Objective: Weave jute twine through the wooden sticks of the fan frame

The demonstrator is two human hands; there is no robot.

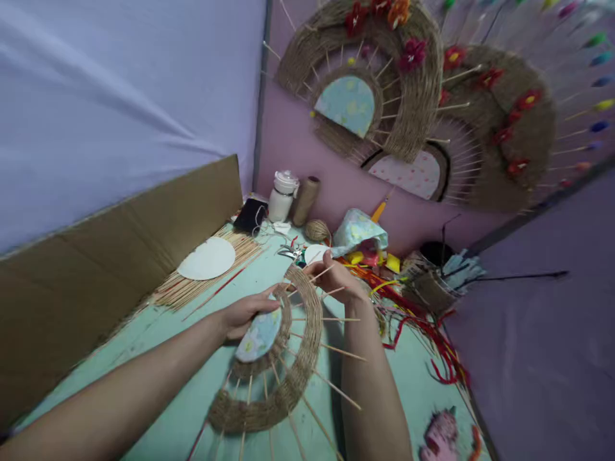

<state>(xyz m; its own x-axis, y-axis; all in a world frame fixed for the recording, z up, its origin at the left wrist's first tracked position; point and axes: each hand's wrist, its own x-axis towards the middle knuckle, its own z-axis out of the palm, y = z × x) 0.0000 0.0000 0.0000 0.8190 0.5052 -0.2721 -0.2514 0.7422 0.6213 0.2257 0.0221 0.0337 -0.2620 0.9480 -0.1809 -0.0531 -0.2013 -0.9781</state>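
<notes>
My left hand (250, 315) grips a half-round wall hanging by its flat side, thumb lying on the light-blue flowered half-disc (262, 336) at its centre. Brown jute twine is woven around that disc in a narrow inner band and a wider outer band (314, 326). Thin wooden sticks (343, 351) fan out through both bands, their tips bare. At the upper end of the outer band, my right hand (336, 278) closes on the hanging among the top sticks. Its thumb points up, and some of its fingers are hidden behind the weave.
Loose sticks (192, 288) lie at left beneath a white half-disc (207, 258), beside a cardboard strip (120, 250). A white bottle (282, 195), a twine ball (317, 229) and pliers (293, 253) sit at the back. Red pipe cleaners (423, 323) spread right. Finished hangings (418, 96) cover the wall.
</notes>
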